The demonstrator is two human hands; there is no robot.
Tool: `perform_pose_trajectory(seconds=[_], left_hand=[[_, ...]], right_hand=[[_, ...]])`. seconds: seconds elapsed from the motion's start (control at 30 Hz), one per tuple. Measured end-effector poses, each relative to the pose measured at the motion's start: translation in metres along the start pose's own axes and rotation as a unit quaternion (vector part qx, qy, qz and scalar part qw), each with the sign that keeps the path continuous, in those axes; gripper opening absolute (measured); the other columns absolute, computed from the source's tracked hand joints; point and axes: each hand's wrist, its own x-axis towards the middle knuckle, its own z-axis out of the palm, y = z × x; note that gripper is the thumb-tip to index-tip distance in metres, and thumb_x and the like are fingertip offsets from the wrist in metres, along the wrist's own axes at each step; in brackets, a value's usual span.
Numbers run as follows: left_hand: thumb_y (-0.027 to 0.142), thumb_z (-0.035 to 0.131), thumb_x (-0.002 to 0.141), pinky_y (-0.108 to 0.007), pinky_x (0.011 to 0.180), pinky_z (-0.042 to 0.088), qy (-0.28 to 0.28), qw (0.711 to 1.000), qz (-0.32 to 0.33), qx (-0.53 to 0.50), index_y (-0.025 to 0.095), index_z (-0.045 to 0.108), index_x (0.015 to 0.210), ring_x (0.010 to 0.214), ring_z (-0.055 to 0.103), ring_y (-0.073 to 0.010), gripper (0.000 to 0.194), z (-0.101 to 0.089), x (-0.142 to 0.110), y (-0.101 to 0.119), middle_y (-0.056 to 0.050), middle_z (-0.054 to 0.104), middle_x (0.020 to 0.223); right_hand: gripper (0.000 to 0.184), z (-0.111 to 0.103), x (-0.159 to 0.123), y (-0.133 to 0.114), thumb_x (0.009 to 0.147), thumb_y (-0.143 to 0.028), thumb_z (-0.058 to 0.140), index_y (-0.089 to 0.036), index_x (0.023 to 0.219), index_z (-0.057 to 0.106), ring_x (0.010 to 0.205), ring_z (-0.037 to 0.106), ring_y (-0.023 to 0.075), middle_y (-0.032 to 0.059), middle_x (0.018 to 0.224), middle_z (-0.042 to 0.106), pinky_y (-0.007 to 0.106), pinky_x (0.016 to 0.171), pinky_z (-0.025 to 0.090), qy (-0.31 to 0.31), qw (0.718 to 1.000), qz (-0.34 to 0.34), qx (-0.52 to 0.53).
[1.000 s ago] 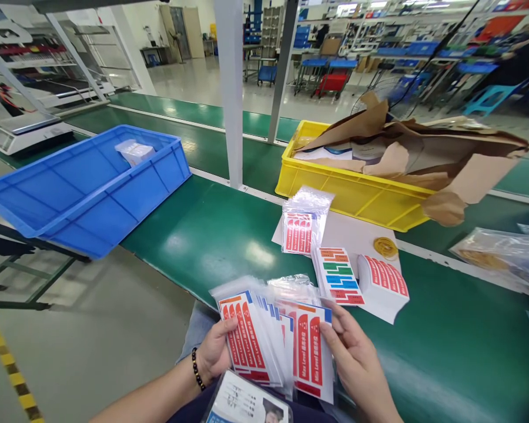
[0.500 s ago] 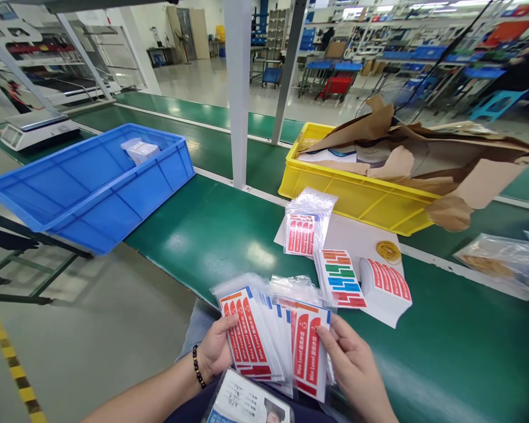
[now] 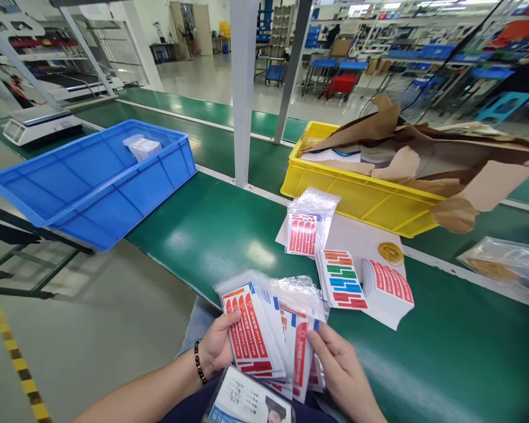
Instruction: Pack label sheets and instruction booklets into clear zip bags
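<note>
Red print on white card, under clear plastic: gripped a fanned stack of bagged cards in the left hand, thumb across the top one, just beyond an identity badge. Pinched another bagged card by its edge between thumb and fingers of the right hand. Shifted that hand leftward within the last half second, bringing the card closer to the stack; left one red column plainly in sight instead of two. Judged this narrower spread a mid-step in handling the bundle, with both parts in hand. Could not tell the number of bags between.

Farther out, on the green tabletop, found a colour-striped card pile beside a thick stack of red-printed cards; on the white sheet behind, saw rubber bands and a pile of filled clear bags.

Beyond, noted a yellow crate heaped with torn brown paper, spilling over the right end. At far left, noted a blue crate with a clear-wrapped packet inside, toward the far end, then a weighing scale behind.
</note>
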Motion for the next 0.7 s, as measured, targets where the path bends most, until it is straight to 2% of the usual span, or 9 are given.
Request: perform_pose_trajectory(seconds=[0.07, 0.17, 0.27, 0.3, 0.33, 0.43, 0.5, 0.57, 0.7], left_hand=[[0.027, 0.046, 0.077, -0.044, 0.097, 0.026, 0.003, 1.0, 0.006, 0.0, 0.008, 0.059, 0.101, 0.096, 0.057, -0.0253, 0.033, -0.002, 0.0, 0.0, -0.014, 0.064, 0.095], [0.027, 0.045, 0.078, -0.043, 0.098, 0.025, 0.009, 1.0, 0.016, -0.005, 0.008, 0.06, 0.099, 0.096, 0.057, -0.0244, 0.032, -0.002, 0.0, 0.0, -0.013, 0.065, 0.094], [0.027, 0.043, 0.079, -0.043, 0.098, 0.025, 0.01, 1.0, 0.014, -0.01, 0.009, 0.059, 0.099, 0.098, 0.056, -0.0241, 0.032, -0.001, 0.001, -0.001, -0.013, 0.065, 0.094], [0.028, 0.043, 0.079, -0.043, 0.098, 0.025, 0.01, 1.0, 0.01, -0.012, 0.009, 0.059, 0.1, 0.099, 0.055, -0.0242, 0.032, 0.0, 0.001, 0.0, -0.013, 0.064, 0.095], [0.028, 0.044, 0.079, -0.043, 0.098, 0.025, 0.01, 1.0, 0.005, -0.013, 0.009, 0.058, 0.102, 0.1, 0.055, -0.0245, 0.033, 0.0, 0.002, 0.0, -0.013, 0.064, 0.097], [0.029, 0.045, 0.078, -0.044, 0.098, 0.025, 0.007, 1.0, -0.002, -0.01, 0.007, 0.056, 0.106, 0.102, 0.053, -0.0257, 0.037, -0.001, 0.002, 0.0, -0.015, 0.062, 0.102], [0.029, 0.046, 0.077, -0.043, 0.098, 0.025, 0.006, 1.0, 0.006, -0.007, 0.006, 0.056, 0.105, 0.101, 0.053, -0.0257, 0.038, -0.002, 0.002, 0.001, -0.014, 0.062, 0.102], [0.028, 0.047, 0.077, -0.043, 0.098, 0.025, 0.009, 1.0, 0.017, -0.006, 0.006, 0.057, 0.104, 0.1, 0.054, -0.025, 0.036, -0.003, 0.002, 0.001, -0.013, 0.063, 0.1], [0.026, 0.048, 0.076, -0.042, 0.098, 0.026, 0.006, 1.0, 0.025, -0.005, 0.006, 0.057, 0.104, 0.099, 0.055, -0.024, 0.035, -0.002, 0.001, 0.002, -0.013, 0.063, 0.1]], right_hand=[[0.023, -0.007, 0.003, 0.003, 0.082, -0.037, 0.046, -0.018, 0.091, 0.055, 0.073, 0.057, 0.0183, 0.0028, 0.079, 0.062, 0.028, 0.068, 0.046, 0.024, 0.998, 0.029, 0.058], [0.037, -0.016, 0.008, 0.011, 0.079, -0.037, 0.05, -0.021, 0.112, 0.046, 0.093, 0.055, 0.0224, 0.0077, 0.104, 0.059, 0.033, 0.077, 0.045, 0.085, 0.992, 0.05, 0.077], [0.048, -0.015, 0.012, 0.014, 0.074, -0.034, 0.057, -0.024, 0.118, 0.043, 0.116, 0.037, 0.0247, 0.0066, 0.129, 0.04, 0.037, 0.094, 0.034, 0.17, 0.985, -0.025, -0.011], [0.046, -0.012, 0.012, 0.012, 0.073, -0.033, 0.058, -0.025, 0.117, 0.045, 0.12, 0.032, 0.0251, 0.0055, 0.132, 0.036, 0.038, 0.097, 0.03, 0.171, 0.984, -0.049, -0.033], [0.042, -0.008, 0.011, 0.01, 0.074, -0.033, 0.056, -0.024, 0.115, 0.048, 0.12, 0.031, 0.0254, 0.005, 0.131, 0.037, 0.038, 0.098, 0.028, 0.144, 0.987, -0.059, -0.042], [0.029, 0.002, 0.007, -0.001, 0.081, -0.034, 0.047, -0.022, 0.106, 0.056, 0.102, 0.049, 0.0241, 0.0052, 0.11, 0.057, 0.035, 0.089, 0.039, -0.028, 0.999, -0.027, -0.031], [0.028, 0.005, 0.005, -0.006, 0.084, -0.035, 0.042, -0.021, 0.1, 0.059, 0.083, 0.056, 0.0218, 0.004, 0.092, 0.063, 0.032, 0.077, 0.045, -0.081, 0.996, -0.002, -0.026], [0.027, 0.003, 0.005, -0.005, 0.084, -0.036, 0.042, -0.02, 0.098, 0.059, 0.076, 0.057, 0.0205, 0.0035, 0.085, 0.064, 0.031, 0.072, 0.046, -0.048, 0.999, 0.009, -0.015], [0.038, -0.009, 0.01, 0.008, 0.081, -0.037, 0.048, -0.02, 0.115, 0.046, 0.084, 0.057, 0.0209, 0.0069, 0.1, 0.061, 0.032, 0.075, 0.046, 0.035, 0.995, 0.051, 0.072]])
